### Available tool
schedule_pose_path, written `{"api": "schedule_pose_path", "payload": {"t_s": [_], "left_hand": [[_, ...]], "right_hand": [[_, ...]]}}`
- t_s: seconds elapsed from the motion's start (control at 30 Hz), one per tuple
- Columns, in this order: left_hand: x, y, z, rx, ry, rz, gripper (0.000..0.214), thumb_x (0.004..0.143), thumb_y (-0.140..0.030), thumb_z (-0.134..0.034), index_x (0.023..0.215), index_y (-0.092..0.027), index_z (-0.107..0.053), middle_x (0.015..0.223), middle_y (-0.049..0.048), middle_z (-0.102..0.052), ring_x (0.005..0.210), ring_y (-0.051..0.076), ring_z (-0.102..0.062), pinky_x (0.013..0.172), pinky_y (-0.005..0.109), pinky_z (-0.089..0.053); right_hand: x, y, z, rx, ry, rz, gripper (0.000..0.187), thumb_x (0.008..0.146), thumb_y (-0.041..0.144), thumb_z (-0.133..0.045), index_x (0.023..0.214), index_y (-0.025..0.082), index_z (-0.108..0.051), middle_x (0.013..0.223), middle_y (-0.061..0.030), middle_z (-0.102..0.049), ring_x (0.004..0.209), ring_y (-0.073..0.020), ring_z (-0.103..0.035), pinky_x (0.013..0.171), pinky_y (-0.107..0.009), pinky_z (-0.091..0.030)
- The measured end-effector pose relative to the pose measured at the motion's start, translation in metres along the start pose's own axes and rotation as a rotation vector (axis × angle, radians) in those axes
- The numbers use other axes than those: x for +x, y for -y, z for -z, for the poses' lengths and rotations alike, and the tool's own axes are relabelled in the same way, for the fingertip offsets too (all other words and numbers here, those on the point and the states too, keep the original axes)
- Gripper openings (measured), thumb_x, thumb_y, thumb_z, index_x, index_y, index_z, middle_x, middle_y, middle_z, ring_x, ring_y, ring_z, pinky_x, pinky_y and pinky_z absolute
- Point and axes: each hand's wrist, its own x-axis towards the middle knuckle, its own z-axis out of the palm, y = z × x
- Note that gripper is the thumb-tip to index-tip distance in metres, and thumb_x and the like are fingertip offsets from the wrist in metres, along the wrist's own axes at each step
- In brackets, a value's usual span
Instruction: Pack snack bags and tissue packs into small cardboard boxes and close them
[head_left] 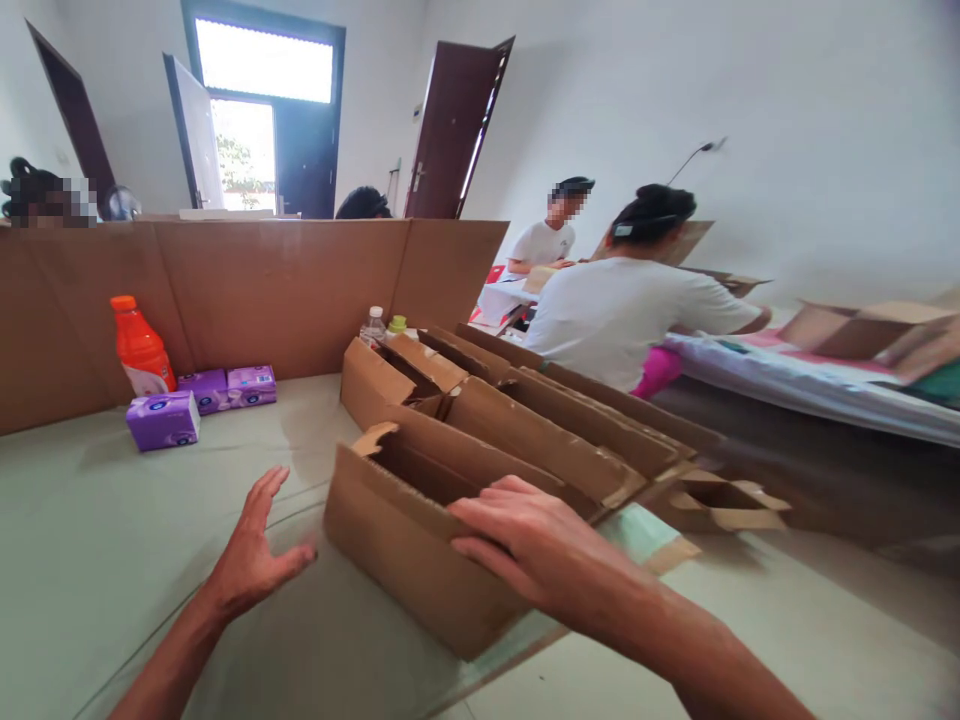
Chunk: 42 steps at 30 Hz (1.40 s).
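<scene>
Closest to me stands a long, open cardboard box on the pale table. My right hand grips its near long wall, fingers hooked over the top edge and the thumb against the outer face. Left of the box, my left hand hovers apart from it, thumb and fingers spread, holding nothing. Behind the gripped box, several more open cardboard boxes stand packed side by side. The inside of the nearest box is mostly hidden by its walls and my hand.
A tall cardboard panel borders the table's far side. Before it stand an orange bottle and purple tissue packs. Two small bottles stand behind the boxes. A person in white sits at right; a small open carton lies below.
</scene>
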Motion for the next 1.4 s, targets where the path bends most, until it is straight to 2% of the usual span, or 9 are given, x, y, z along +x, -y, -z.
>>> {"api": "schedule_pose_path", "payload": {"t_s": [0.17,0.4,0.53,0.77,0.9,1.0,1.2,1.3,1.4], "left_hand": [[-0.016,-0.014,0.025,-0.306,0.23,0.079,0.135,0.06,-0.077,-0.076,0.16,-0.027,-0.001,0.168,0.0158,-0.006,0.152,0.042,-0.015,0.122,0.062,-0.018],[-0.009,-0.019,0.011,-0.583,0.312,0.121,0.14,0.06,-0.063,-0.085,0.159,-0.029,0.008,0.168,0.0153,-0.012,0.151,0.041,-0.02,0.121,0.059,-0.024],[0.017,-0.033,-0.028,-0.574,0.293,0.069,0.117,0.071,-0.053,-0.081,0.16,-0.023,-0.012,0.165,0.0149,-0.025,0.15,0.036,-0.028,0.122,0.052,-0.026],[0.071,-0.056,-0.136,-0.385,0.137,0.079,0.082,0.078,-0.024,-0.067,0.153,-0.02,-0.032,0.155,0.0147,-0.044,0.142,0.032,-0.042,0.119,0.05,-0.033],[0.096,-0.063,-0.163,-0.304,0.07,0.081,0.078,0.078,-0.02,-0.065,0.15,-0.018,-0.034,0.152,0.0175,-0.047,0.141,0.034,-0.044,0.116,0.052,-0.037],[0.112,-0.062,-0.154,-0.229,0.023,0.005,0.073,0.079,-0.019,-0.062,0.147,-0.016,-0.036,0.148,0.0186,-0.049,0.139,0.033,-0.046,0.115,0.054,-0.039],[0.188,-0.069,-0.096,-0.04,-0.06,-0.255,0.076,0.075,-0.005,-0.05,0.149,-0.017,-0.034,0.155,0.0153,-0.04,0.147,0.029,-0.033,0.123,0.055,-0.024],[0.24,-0.08,-0.085,0.043,-0.017,-0.379,0.083,0.067,0.0,-0.051,0.148,-0.017,-0.038,0.151,0.0126,-0.047,0.146,0.028,-0.033,0.121,0.052,-0.026],[0.268,-0.084,-0.082,0.126,0.026,-0.425,0.069,0.064,0.0,-0.053,0.13,-0.017,-0.058,0.124,0.0117,-0.064,0.129,0.03,-0.049,0.111,0.051,-0.038]], "right_hand": [[0.001,0.018,-0.003,0.191,-0.102,0.294,0.024,0.098,0.018,-0.052,0.074,0.02,-0.055,0.071,0.0017,-0.062,0.07,-0.0147,-0.055,0.078,-0.031,-0.038],[-0.004,0.016,-0.007,0.205,-0.116,0.281,0.026,0.098,0.019,-0.051,0.072,0.02,-0.054,0.071,0.0014,-0.061,0.068,-0.0144,-0.054,0.074,-0.03,-0.038],[-0.023,0.008,-0.011,0.098,-0.185,0.198,0.025,0.097,0.016,-0.048,0.075,0.021,-0.057,0.07,-0.0001,-0.063,0.065,-0.0158,-0.058,0.066,-0.028,-0.039],[-0.04,-0.027,-0.028,-0.255,-0.41,-0.075,0.035,0.1,0.016,-0.035,0.072,0.022,-0.056,0.065,-0.0006,-0.065,0.055,-0.0138,-0.063,0.051,-0.026,-0.038],[-0.026,-0.042,-0.032,-0.283,-0.292,-0.217,0.026,0.095,0.016,-0.045,0.072,0.022,-0.056,0.062,0.0005,-0.064,0.053,-0.0148,-0.065,0.046,-0.025,-0.037],[-0.019,-0.049,-0.022,-0.198,-0.191,-0.252,0.012,0.091,0.023,-0.054,0.088,0.021,-0.065,0.08,-0.0045,-0.074,0.068,-0.0203,-0.071,0.057,-0.028,-0.049],[0.022,-0.07,0.036,0.227,-0.339,-0.253,0.033,0.099,0.039,-0.047,0.115,0.019,-0.067,0.11,-0.0102,-0.075,0.096,-0.0234,-0.072,0.082,-0.033,-0.055],[0.083,-0.084,0.044,0.193,-0.132,-0.296,0.034,0.102,0.022,-0.037,0.115,0.017,-0.068,0.11,-0.0085,-0.075,0.098,-0.0186,-0.071,0.084,-0.026,-0.052],[0.14,-0.104,0.025,0.027,0.107,-0.283,0.031,0.097,0.008,-0.042,0.107,0.012,-0.071,0.104,-0.0113,-0.076,0.095,-0.0169,-0.071,0.081,-0.023,-0.05]]}}
